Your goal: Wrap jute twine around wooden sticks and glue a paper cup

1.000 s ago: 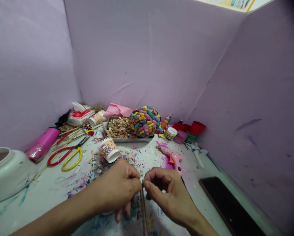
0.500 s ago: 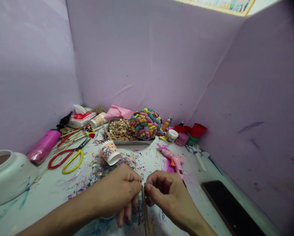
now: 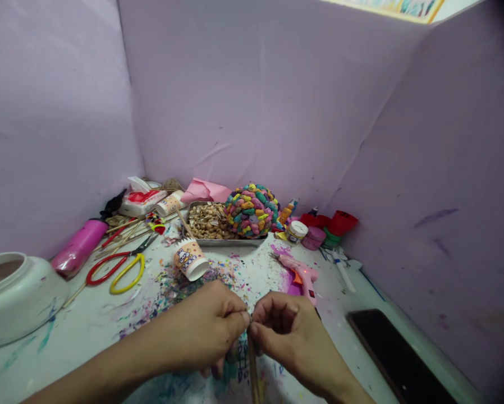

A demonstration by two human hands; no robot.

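My left hand (image 3: 212, 331) and my right hand (image 3: 288, 339) meet low in the middle of the view, fingertips nearly touching. Both are closed in a pinch at the upper end of a thin brown stick (image 3: 254, 373), which runs down toward me and leaves the picture at the bottom. The exact spot where they grip is hidden by the fingers. Just beyond my left hand, a patterned paper cup (image 3: 189, 259) with a jagged cut edge lies tilted on its side. A pink glue gun (image 3: 298, 270) rests beyond my right hand.
Behind stand a metal tray (image 3: 218, 243) of shells and a colourful knobbly ball (image 3: 252, 210). To the left are scissors (image 3: 136, 255), a pink bottle (image 3: 79, 247) and a white jar (image 3: 20, 306). Paint jars (image 3: 314, 237) and a phone (image 3: 397, 353) are on the right.
Both hands stay pinched at the stick's end, a touch further right in the picture. My left hand's lower fingers are tucked in more. The whole view has shifted slightly.
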